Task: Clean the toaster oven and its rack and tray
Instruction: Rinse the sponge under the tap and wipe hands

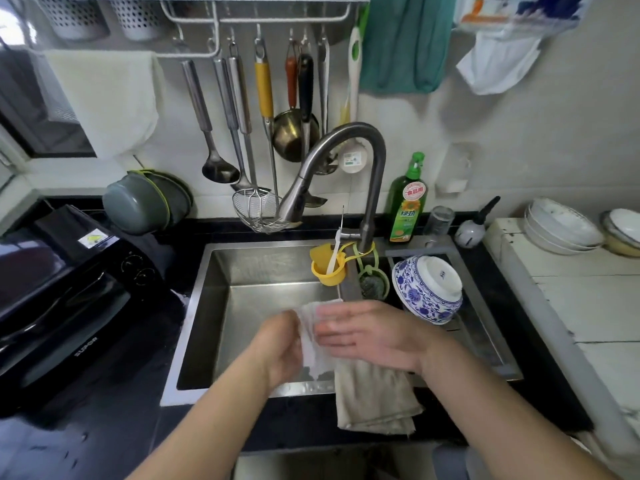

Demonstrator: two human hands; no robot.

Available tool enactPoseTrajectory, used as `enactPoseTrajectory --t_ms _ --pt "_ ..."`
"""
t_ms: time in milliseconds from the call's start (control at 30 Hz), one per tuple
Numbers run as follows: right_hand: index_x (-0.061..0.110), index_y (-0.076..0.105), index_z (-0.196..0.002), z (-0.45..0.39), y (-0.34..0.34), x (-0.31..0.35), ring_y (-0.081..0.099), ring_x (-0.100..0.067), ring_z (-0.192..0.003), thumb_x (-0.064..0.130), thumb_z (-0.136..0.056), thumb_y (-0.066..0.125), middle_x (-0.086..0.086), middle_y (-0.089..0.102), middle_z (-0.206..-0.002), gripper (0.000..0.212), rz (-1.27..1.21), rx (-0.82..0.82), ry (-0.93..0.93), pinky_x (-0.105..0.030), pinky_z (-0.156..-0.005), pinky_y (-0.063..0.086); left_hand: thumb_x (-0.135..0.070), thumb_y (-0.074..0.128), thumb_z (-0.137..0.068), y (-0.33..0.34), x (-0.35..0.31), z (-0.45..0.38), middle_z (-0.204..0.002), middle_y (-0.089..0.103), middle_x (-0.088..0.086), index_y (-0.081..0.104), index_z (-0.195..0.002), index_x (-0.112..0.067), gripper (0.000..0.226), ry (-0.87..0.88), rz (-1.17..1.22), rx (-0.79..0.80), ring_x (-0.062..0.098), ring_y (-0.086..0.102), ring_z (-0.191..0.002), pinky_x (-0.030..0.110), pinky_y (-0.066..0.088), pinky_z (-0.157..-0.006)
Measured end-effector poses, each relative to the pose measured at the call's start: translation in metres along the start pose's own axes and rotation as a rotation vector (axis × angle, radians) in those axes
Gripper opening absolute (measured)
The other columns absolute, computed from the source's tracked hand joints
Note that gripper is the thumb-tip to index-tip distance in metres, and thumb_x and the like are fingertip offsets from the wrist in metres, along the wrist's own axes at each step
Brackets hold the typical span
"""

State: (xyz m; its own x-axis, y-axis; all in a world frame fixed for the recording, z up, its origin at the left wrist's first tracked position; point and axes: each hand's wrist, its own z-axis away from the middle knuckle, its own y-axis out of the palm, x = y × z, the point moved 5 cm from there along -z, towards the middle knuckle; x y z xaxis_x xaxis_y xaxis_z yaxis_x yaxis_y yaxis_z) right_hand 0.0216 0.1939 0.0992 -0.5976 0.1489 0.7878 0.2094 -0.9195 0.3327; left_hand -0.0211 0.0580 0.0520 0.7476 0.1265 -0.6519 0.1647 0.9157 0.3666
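Head view. Both hands are at lower centre of the frame, above the steel sink [214, 327]. The left hand [282, 348] has its fingers curled around a white cloth [317, 344] and grips it. The right hand [370, 336] lies flat with straight fingers, palm pressed against the right face of the same cloth; it does not clasp it. The lower edge of the cloth hangs just above the front rim of the sink.

A beige towel [375, 396] is draped over the front rim of the sink, directly below the right wrist, and extends onto the black countertop [104, 441].

The toaster oven [65, 306], black, door closed, stands on the countertop at the left edge of the frame, well apart from the hands. Its rack and tray are not visible.

The curved faucet [346, 161] rises behind the sink at centre frame. A yellow holder [329, 268] hangs from its base. To the right of the faucet stands a green detergent bottle [407, 202]. A blue-and-white bowl [427, 289] rests inverted and tilted in the right compartment of the sink. Utensils [242, 116] hang from a rail at upper centre. White dishes [561, 230] are stacked at the right edge.
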Motion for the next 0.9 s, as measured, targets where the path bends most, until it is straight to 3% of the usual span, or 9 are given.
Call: enactPoseTrajectory --t_ms 67,167,233,400,533,633,733,800,900 --pt "-0.001 0.055 -0.135 0.025 -0.035 0.019 0.063 -0.037 -0.118 0.01 -0.094 0.058 -0.028 0.062 -0.127 0.042 -0.121 -0.009 -0.087 -0.046 -0.103 0.05 -0.009 0.031 -0.104 -0.001 0.001 -0.005 -0.097 0.073 0.019 0.069 -0.112 0.004 0.04 -0.042 0.083 0.06 0.028 0.073 -0.08 0.034 0.059 -0.068" --pt "0.002 0.062 -0.127 0.038 -0.098 0.024 0.069 -0.029 -0.096 0.029 -0.087 0.064 -0.022 0.069 -0.11 0.048 -0.064 -0.321 -0.217 -0.04 -0.083 0.058 -0.013 0.037 -0.103 0.011 -0.003 -0.003 -0.097 0.072 0.016 0.073 -0.108 -0.002 0.038 -0.091 0.058 0.137 0.027 0.072 -0.083 0.037 0.056 -0.074" --pt "0.006 0.064 -0.126 0.03 -0.103 0.013 0.065 -0.03 -0.107 0.039 -0.086 0.072 -0.018 0.068 -0.117 0.053 0.049 -0.276 -0.162 -0.042 -0.09 0.053 -0.013 0.037 -0.103 0.032 -0.009 -0.003 -0.1 0.073 0.016 0.072 -0.114 -0.002 0.038 -0.1 0.027 0.187 0.027 0.072 -0.088 0.039 0.055 -0.08" --pt "0.002 0.069 -0.11 0.014 -0.112 -0.001 0.068 -0.034 -0.1 0.022 -0.093 0.068 -0.016 0.072 -0.11 0.026 0.145 -0.293 -0.132 -0.052 -0.088 0.053 -0.029 0.036 -0.098 0.069 -0.019 -0.023 -0.099 0.071 0.015 0.069 -0.106 -0.004 0.042 -0.097 0.09 0.22 0.028 0.07 -0.085 0.037 0.056 -0.076" --pt "0.008 0.07 -0.098 0.023 -0.142 -0.007 0.07 -0.017 -0.076 0.018 -0.102 0.054 -0.008 0.074 -0.09 0.019 0.177 -0.393 -0.105 -0.037 -0.066 0.057 -0.056 0.048 -0.099 0.093 0.005 -0.043 -0.134 0.067 0.017 0.066 -0.132 -0.005 0.063 -0.192 -0.001 0.265 0.034 0.063 -0.123 0.052 0.049 -0.105" --pt "0.009 0.067 -0.111 0.042 -0.168 -0.002 0.071 -0.022 -0.091 0.013 -0.101 0.056 -0.015 0.073 -0.105 0.015 0.182 -0.371 -0.209 -0.05 -0.082 0.057 -0.01 0.078 -0.085 0.125 0.003 -0.054 -0.131 0.068 0.022 0.06 -0.138 0.001 0.057 -0.043 -0.171 0.285 0.036 0.066 -0.118 0.046 0.061 -0.088" --pt "0.019 0.071 -0.116 0.071 -0.191 0.009 0.068 -0.014 -0.107 0.0 -0.095 0.061 -0.003 0.074 -0.113 0.029 0.174 -0.251 -0.321 -0.026 -0.085 0.054 0.016 0.069 -0.074 0.153 -0.003 -0.062 -0.118 0.072 0.023 0.073 -0.11 0.002 0.039 0.19 -0.205 0.285 0.035 0.072 -0.1 0.041 0.062 -0.073" --pt "0.021 0.08 -0.094 0.08 -0.208 0.005 0.067 -0.013 -0.104 -0.011 -0.09 0.06 0.0 0.074 -0.107 0.037 0.097 -0.272 -0.347 -0.02 -0.083 0.051 0.022 0.065 -0.076 0.169 0.003 -0.067 -0.118 0.074 0.017 0.079 -0.078 -0.003 0.028 0.252 -0.225 0.303 0.036 0.071 -0.104 0.045 0.058 -0.077" --pt "0.013 0.079 -0.089 0.077 -0.247 -0.032 0.064 -0.031 -0.103 -0.01 -0.089 0.053 -0.01 0.073 -0.106 0.035 -0.37 -0.389 -0.31 -0.037 -0.08 0.055 0.035 0.047 -0.082 0.193 0.026 -0.09 -0.107 0.079 0.006 0.078 -0.064 -0.007 0.055 0.205 -0.427 0.305 0.026 0.074 -0.101 0.035 0.06 -0.072"
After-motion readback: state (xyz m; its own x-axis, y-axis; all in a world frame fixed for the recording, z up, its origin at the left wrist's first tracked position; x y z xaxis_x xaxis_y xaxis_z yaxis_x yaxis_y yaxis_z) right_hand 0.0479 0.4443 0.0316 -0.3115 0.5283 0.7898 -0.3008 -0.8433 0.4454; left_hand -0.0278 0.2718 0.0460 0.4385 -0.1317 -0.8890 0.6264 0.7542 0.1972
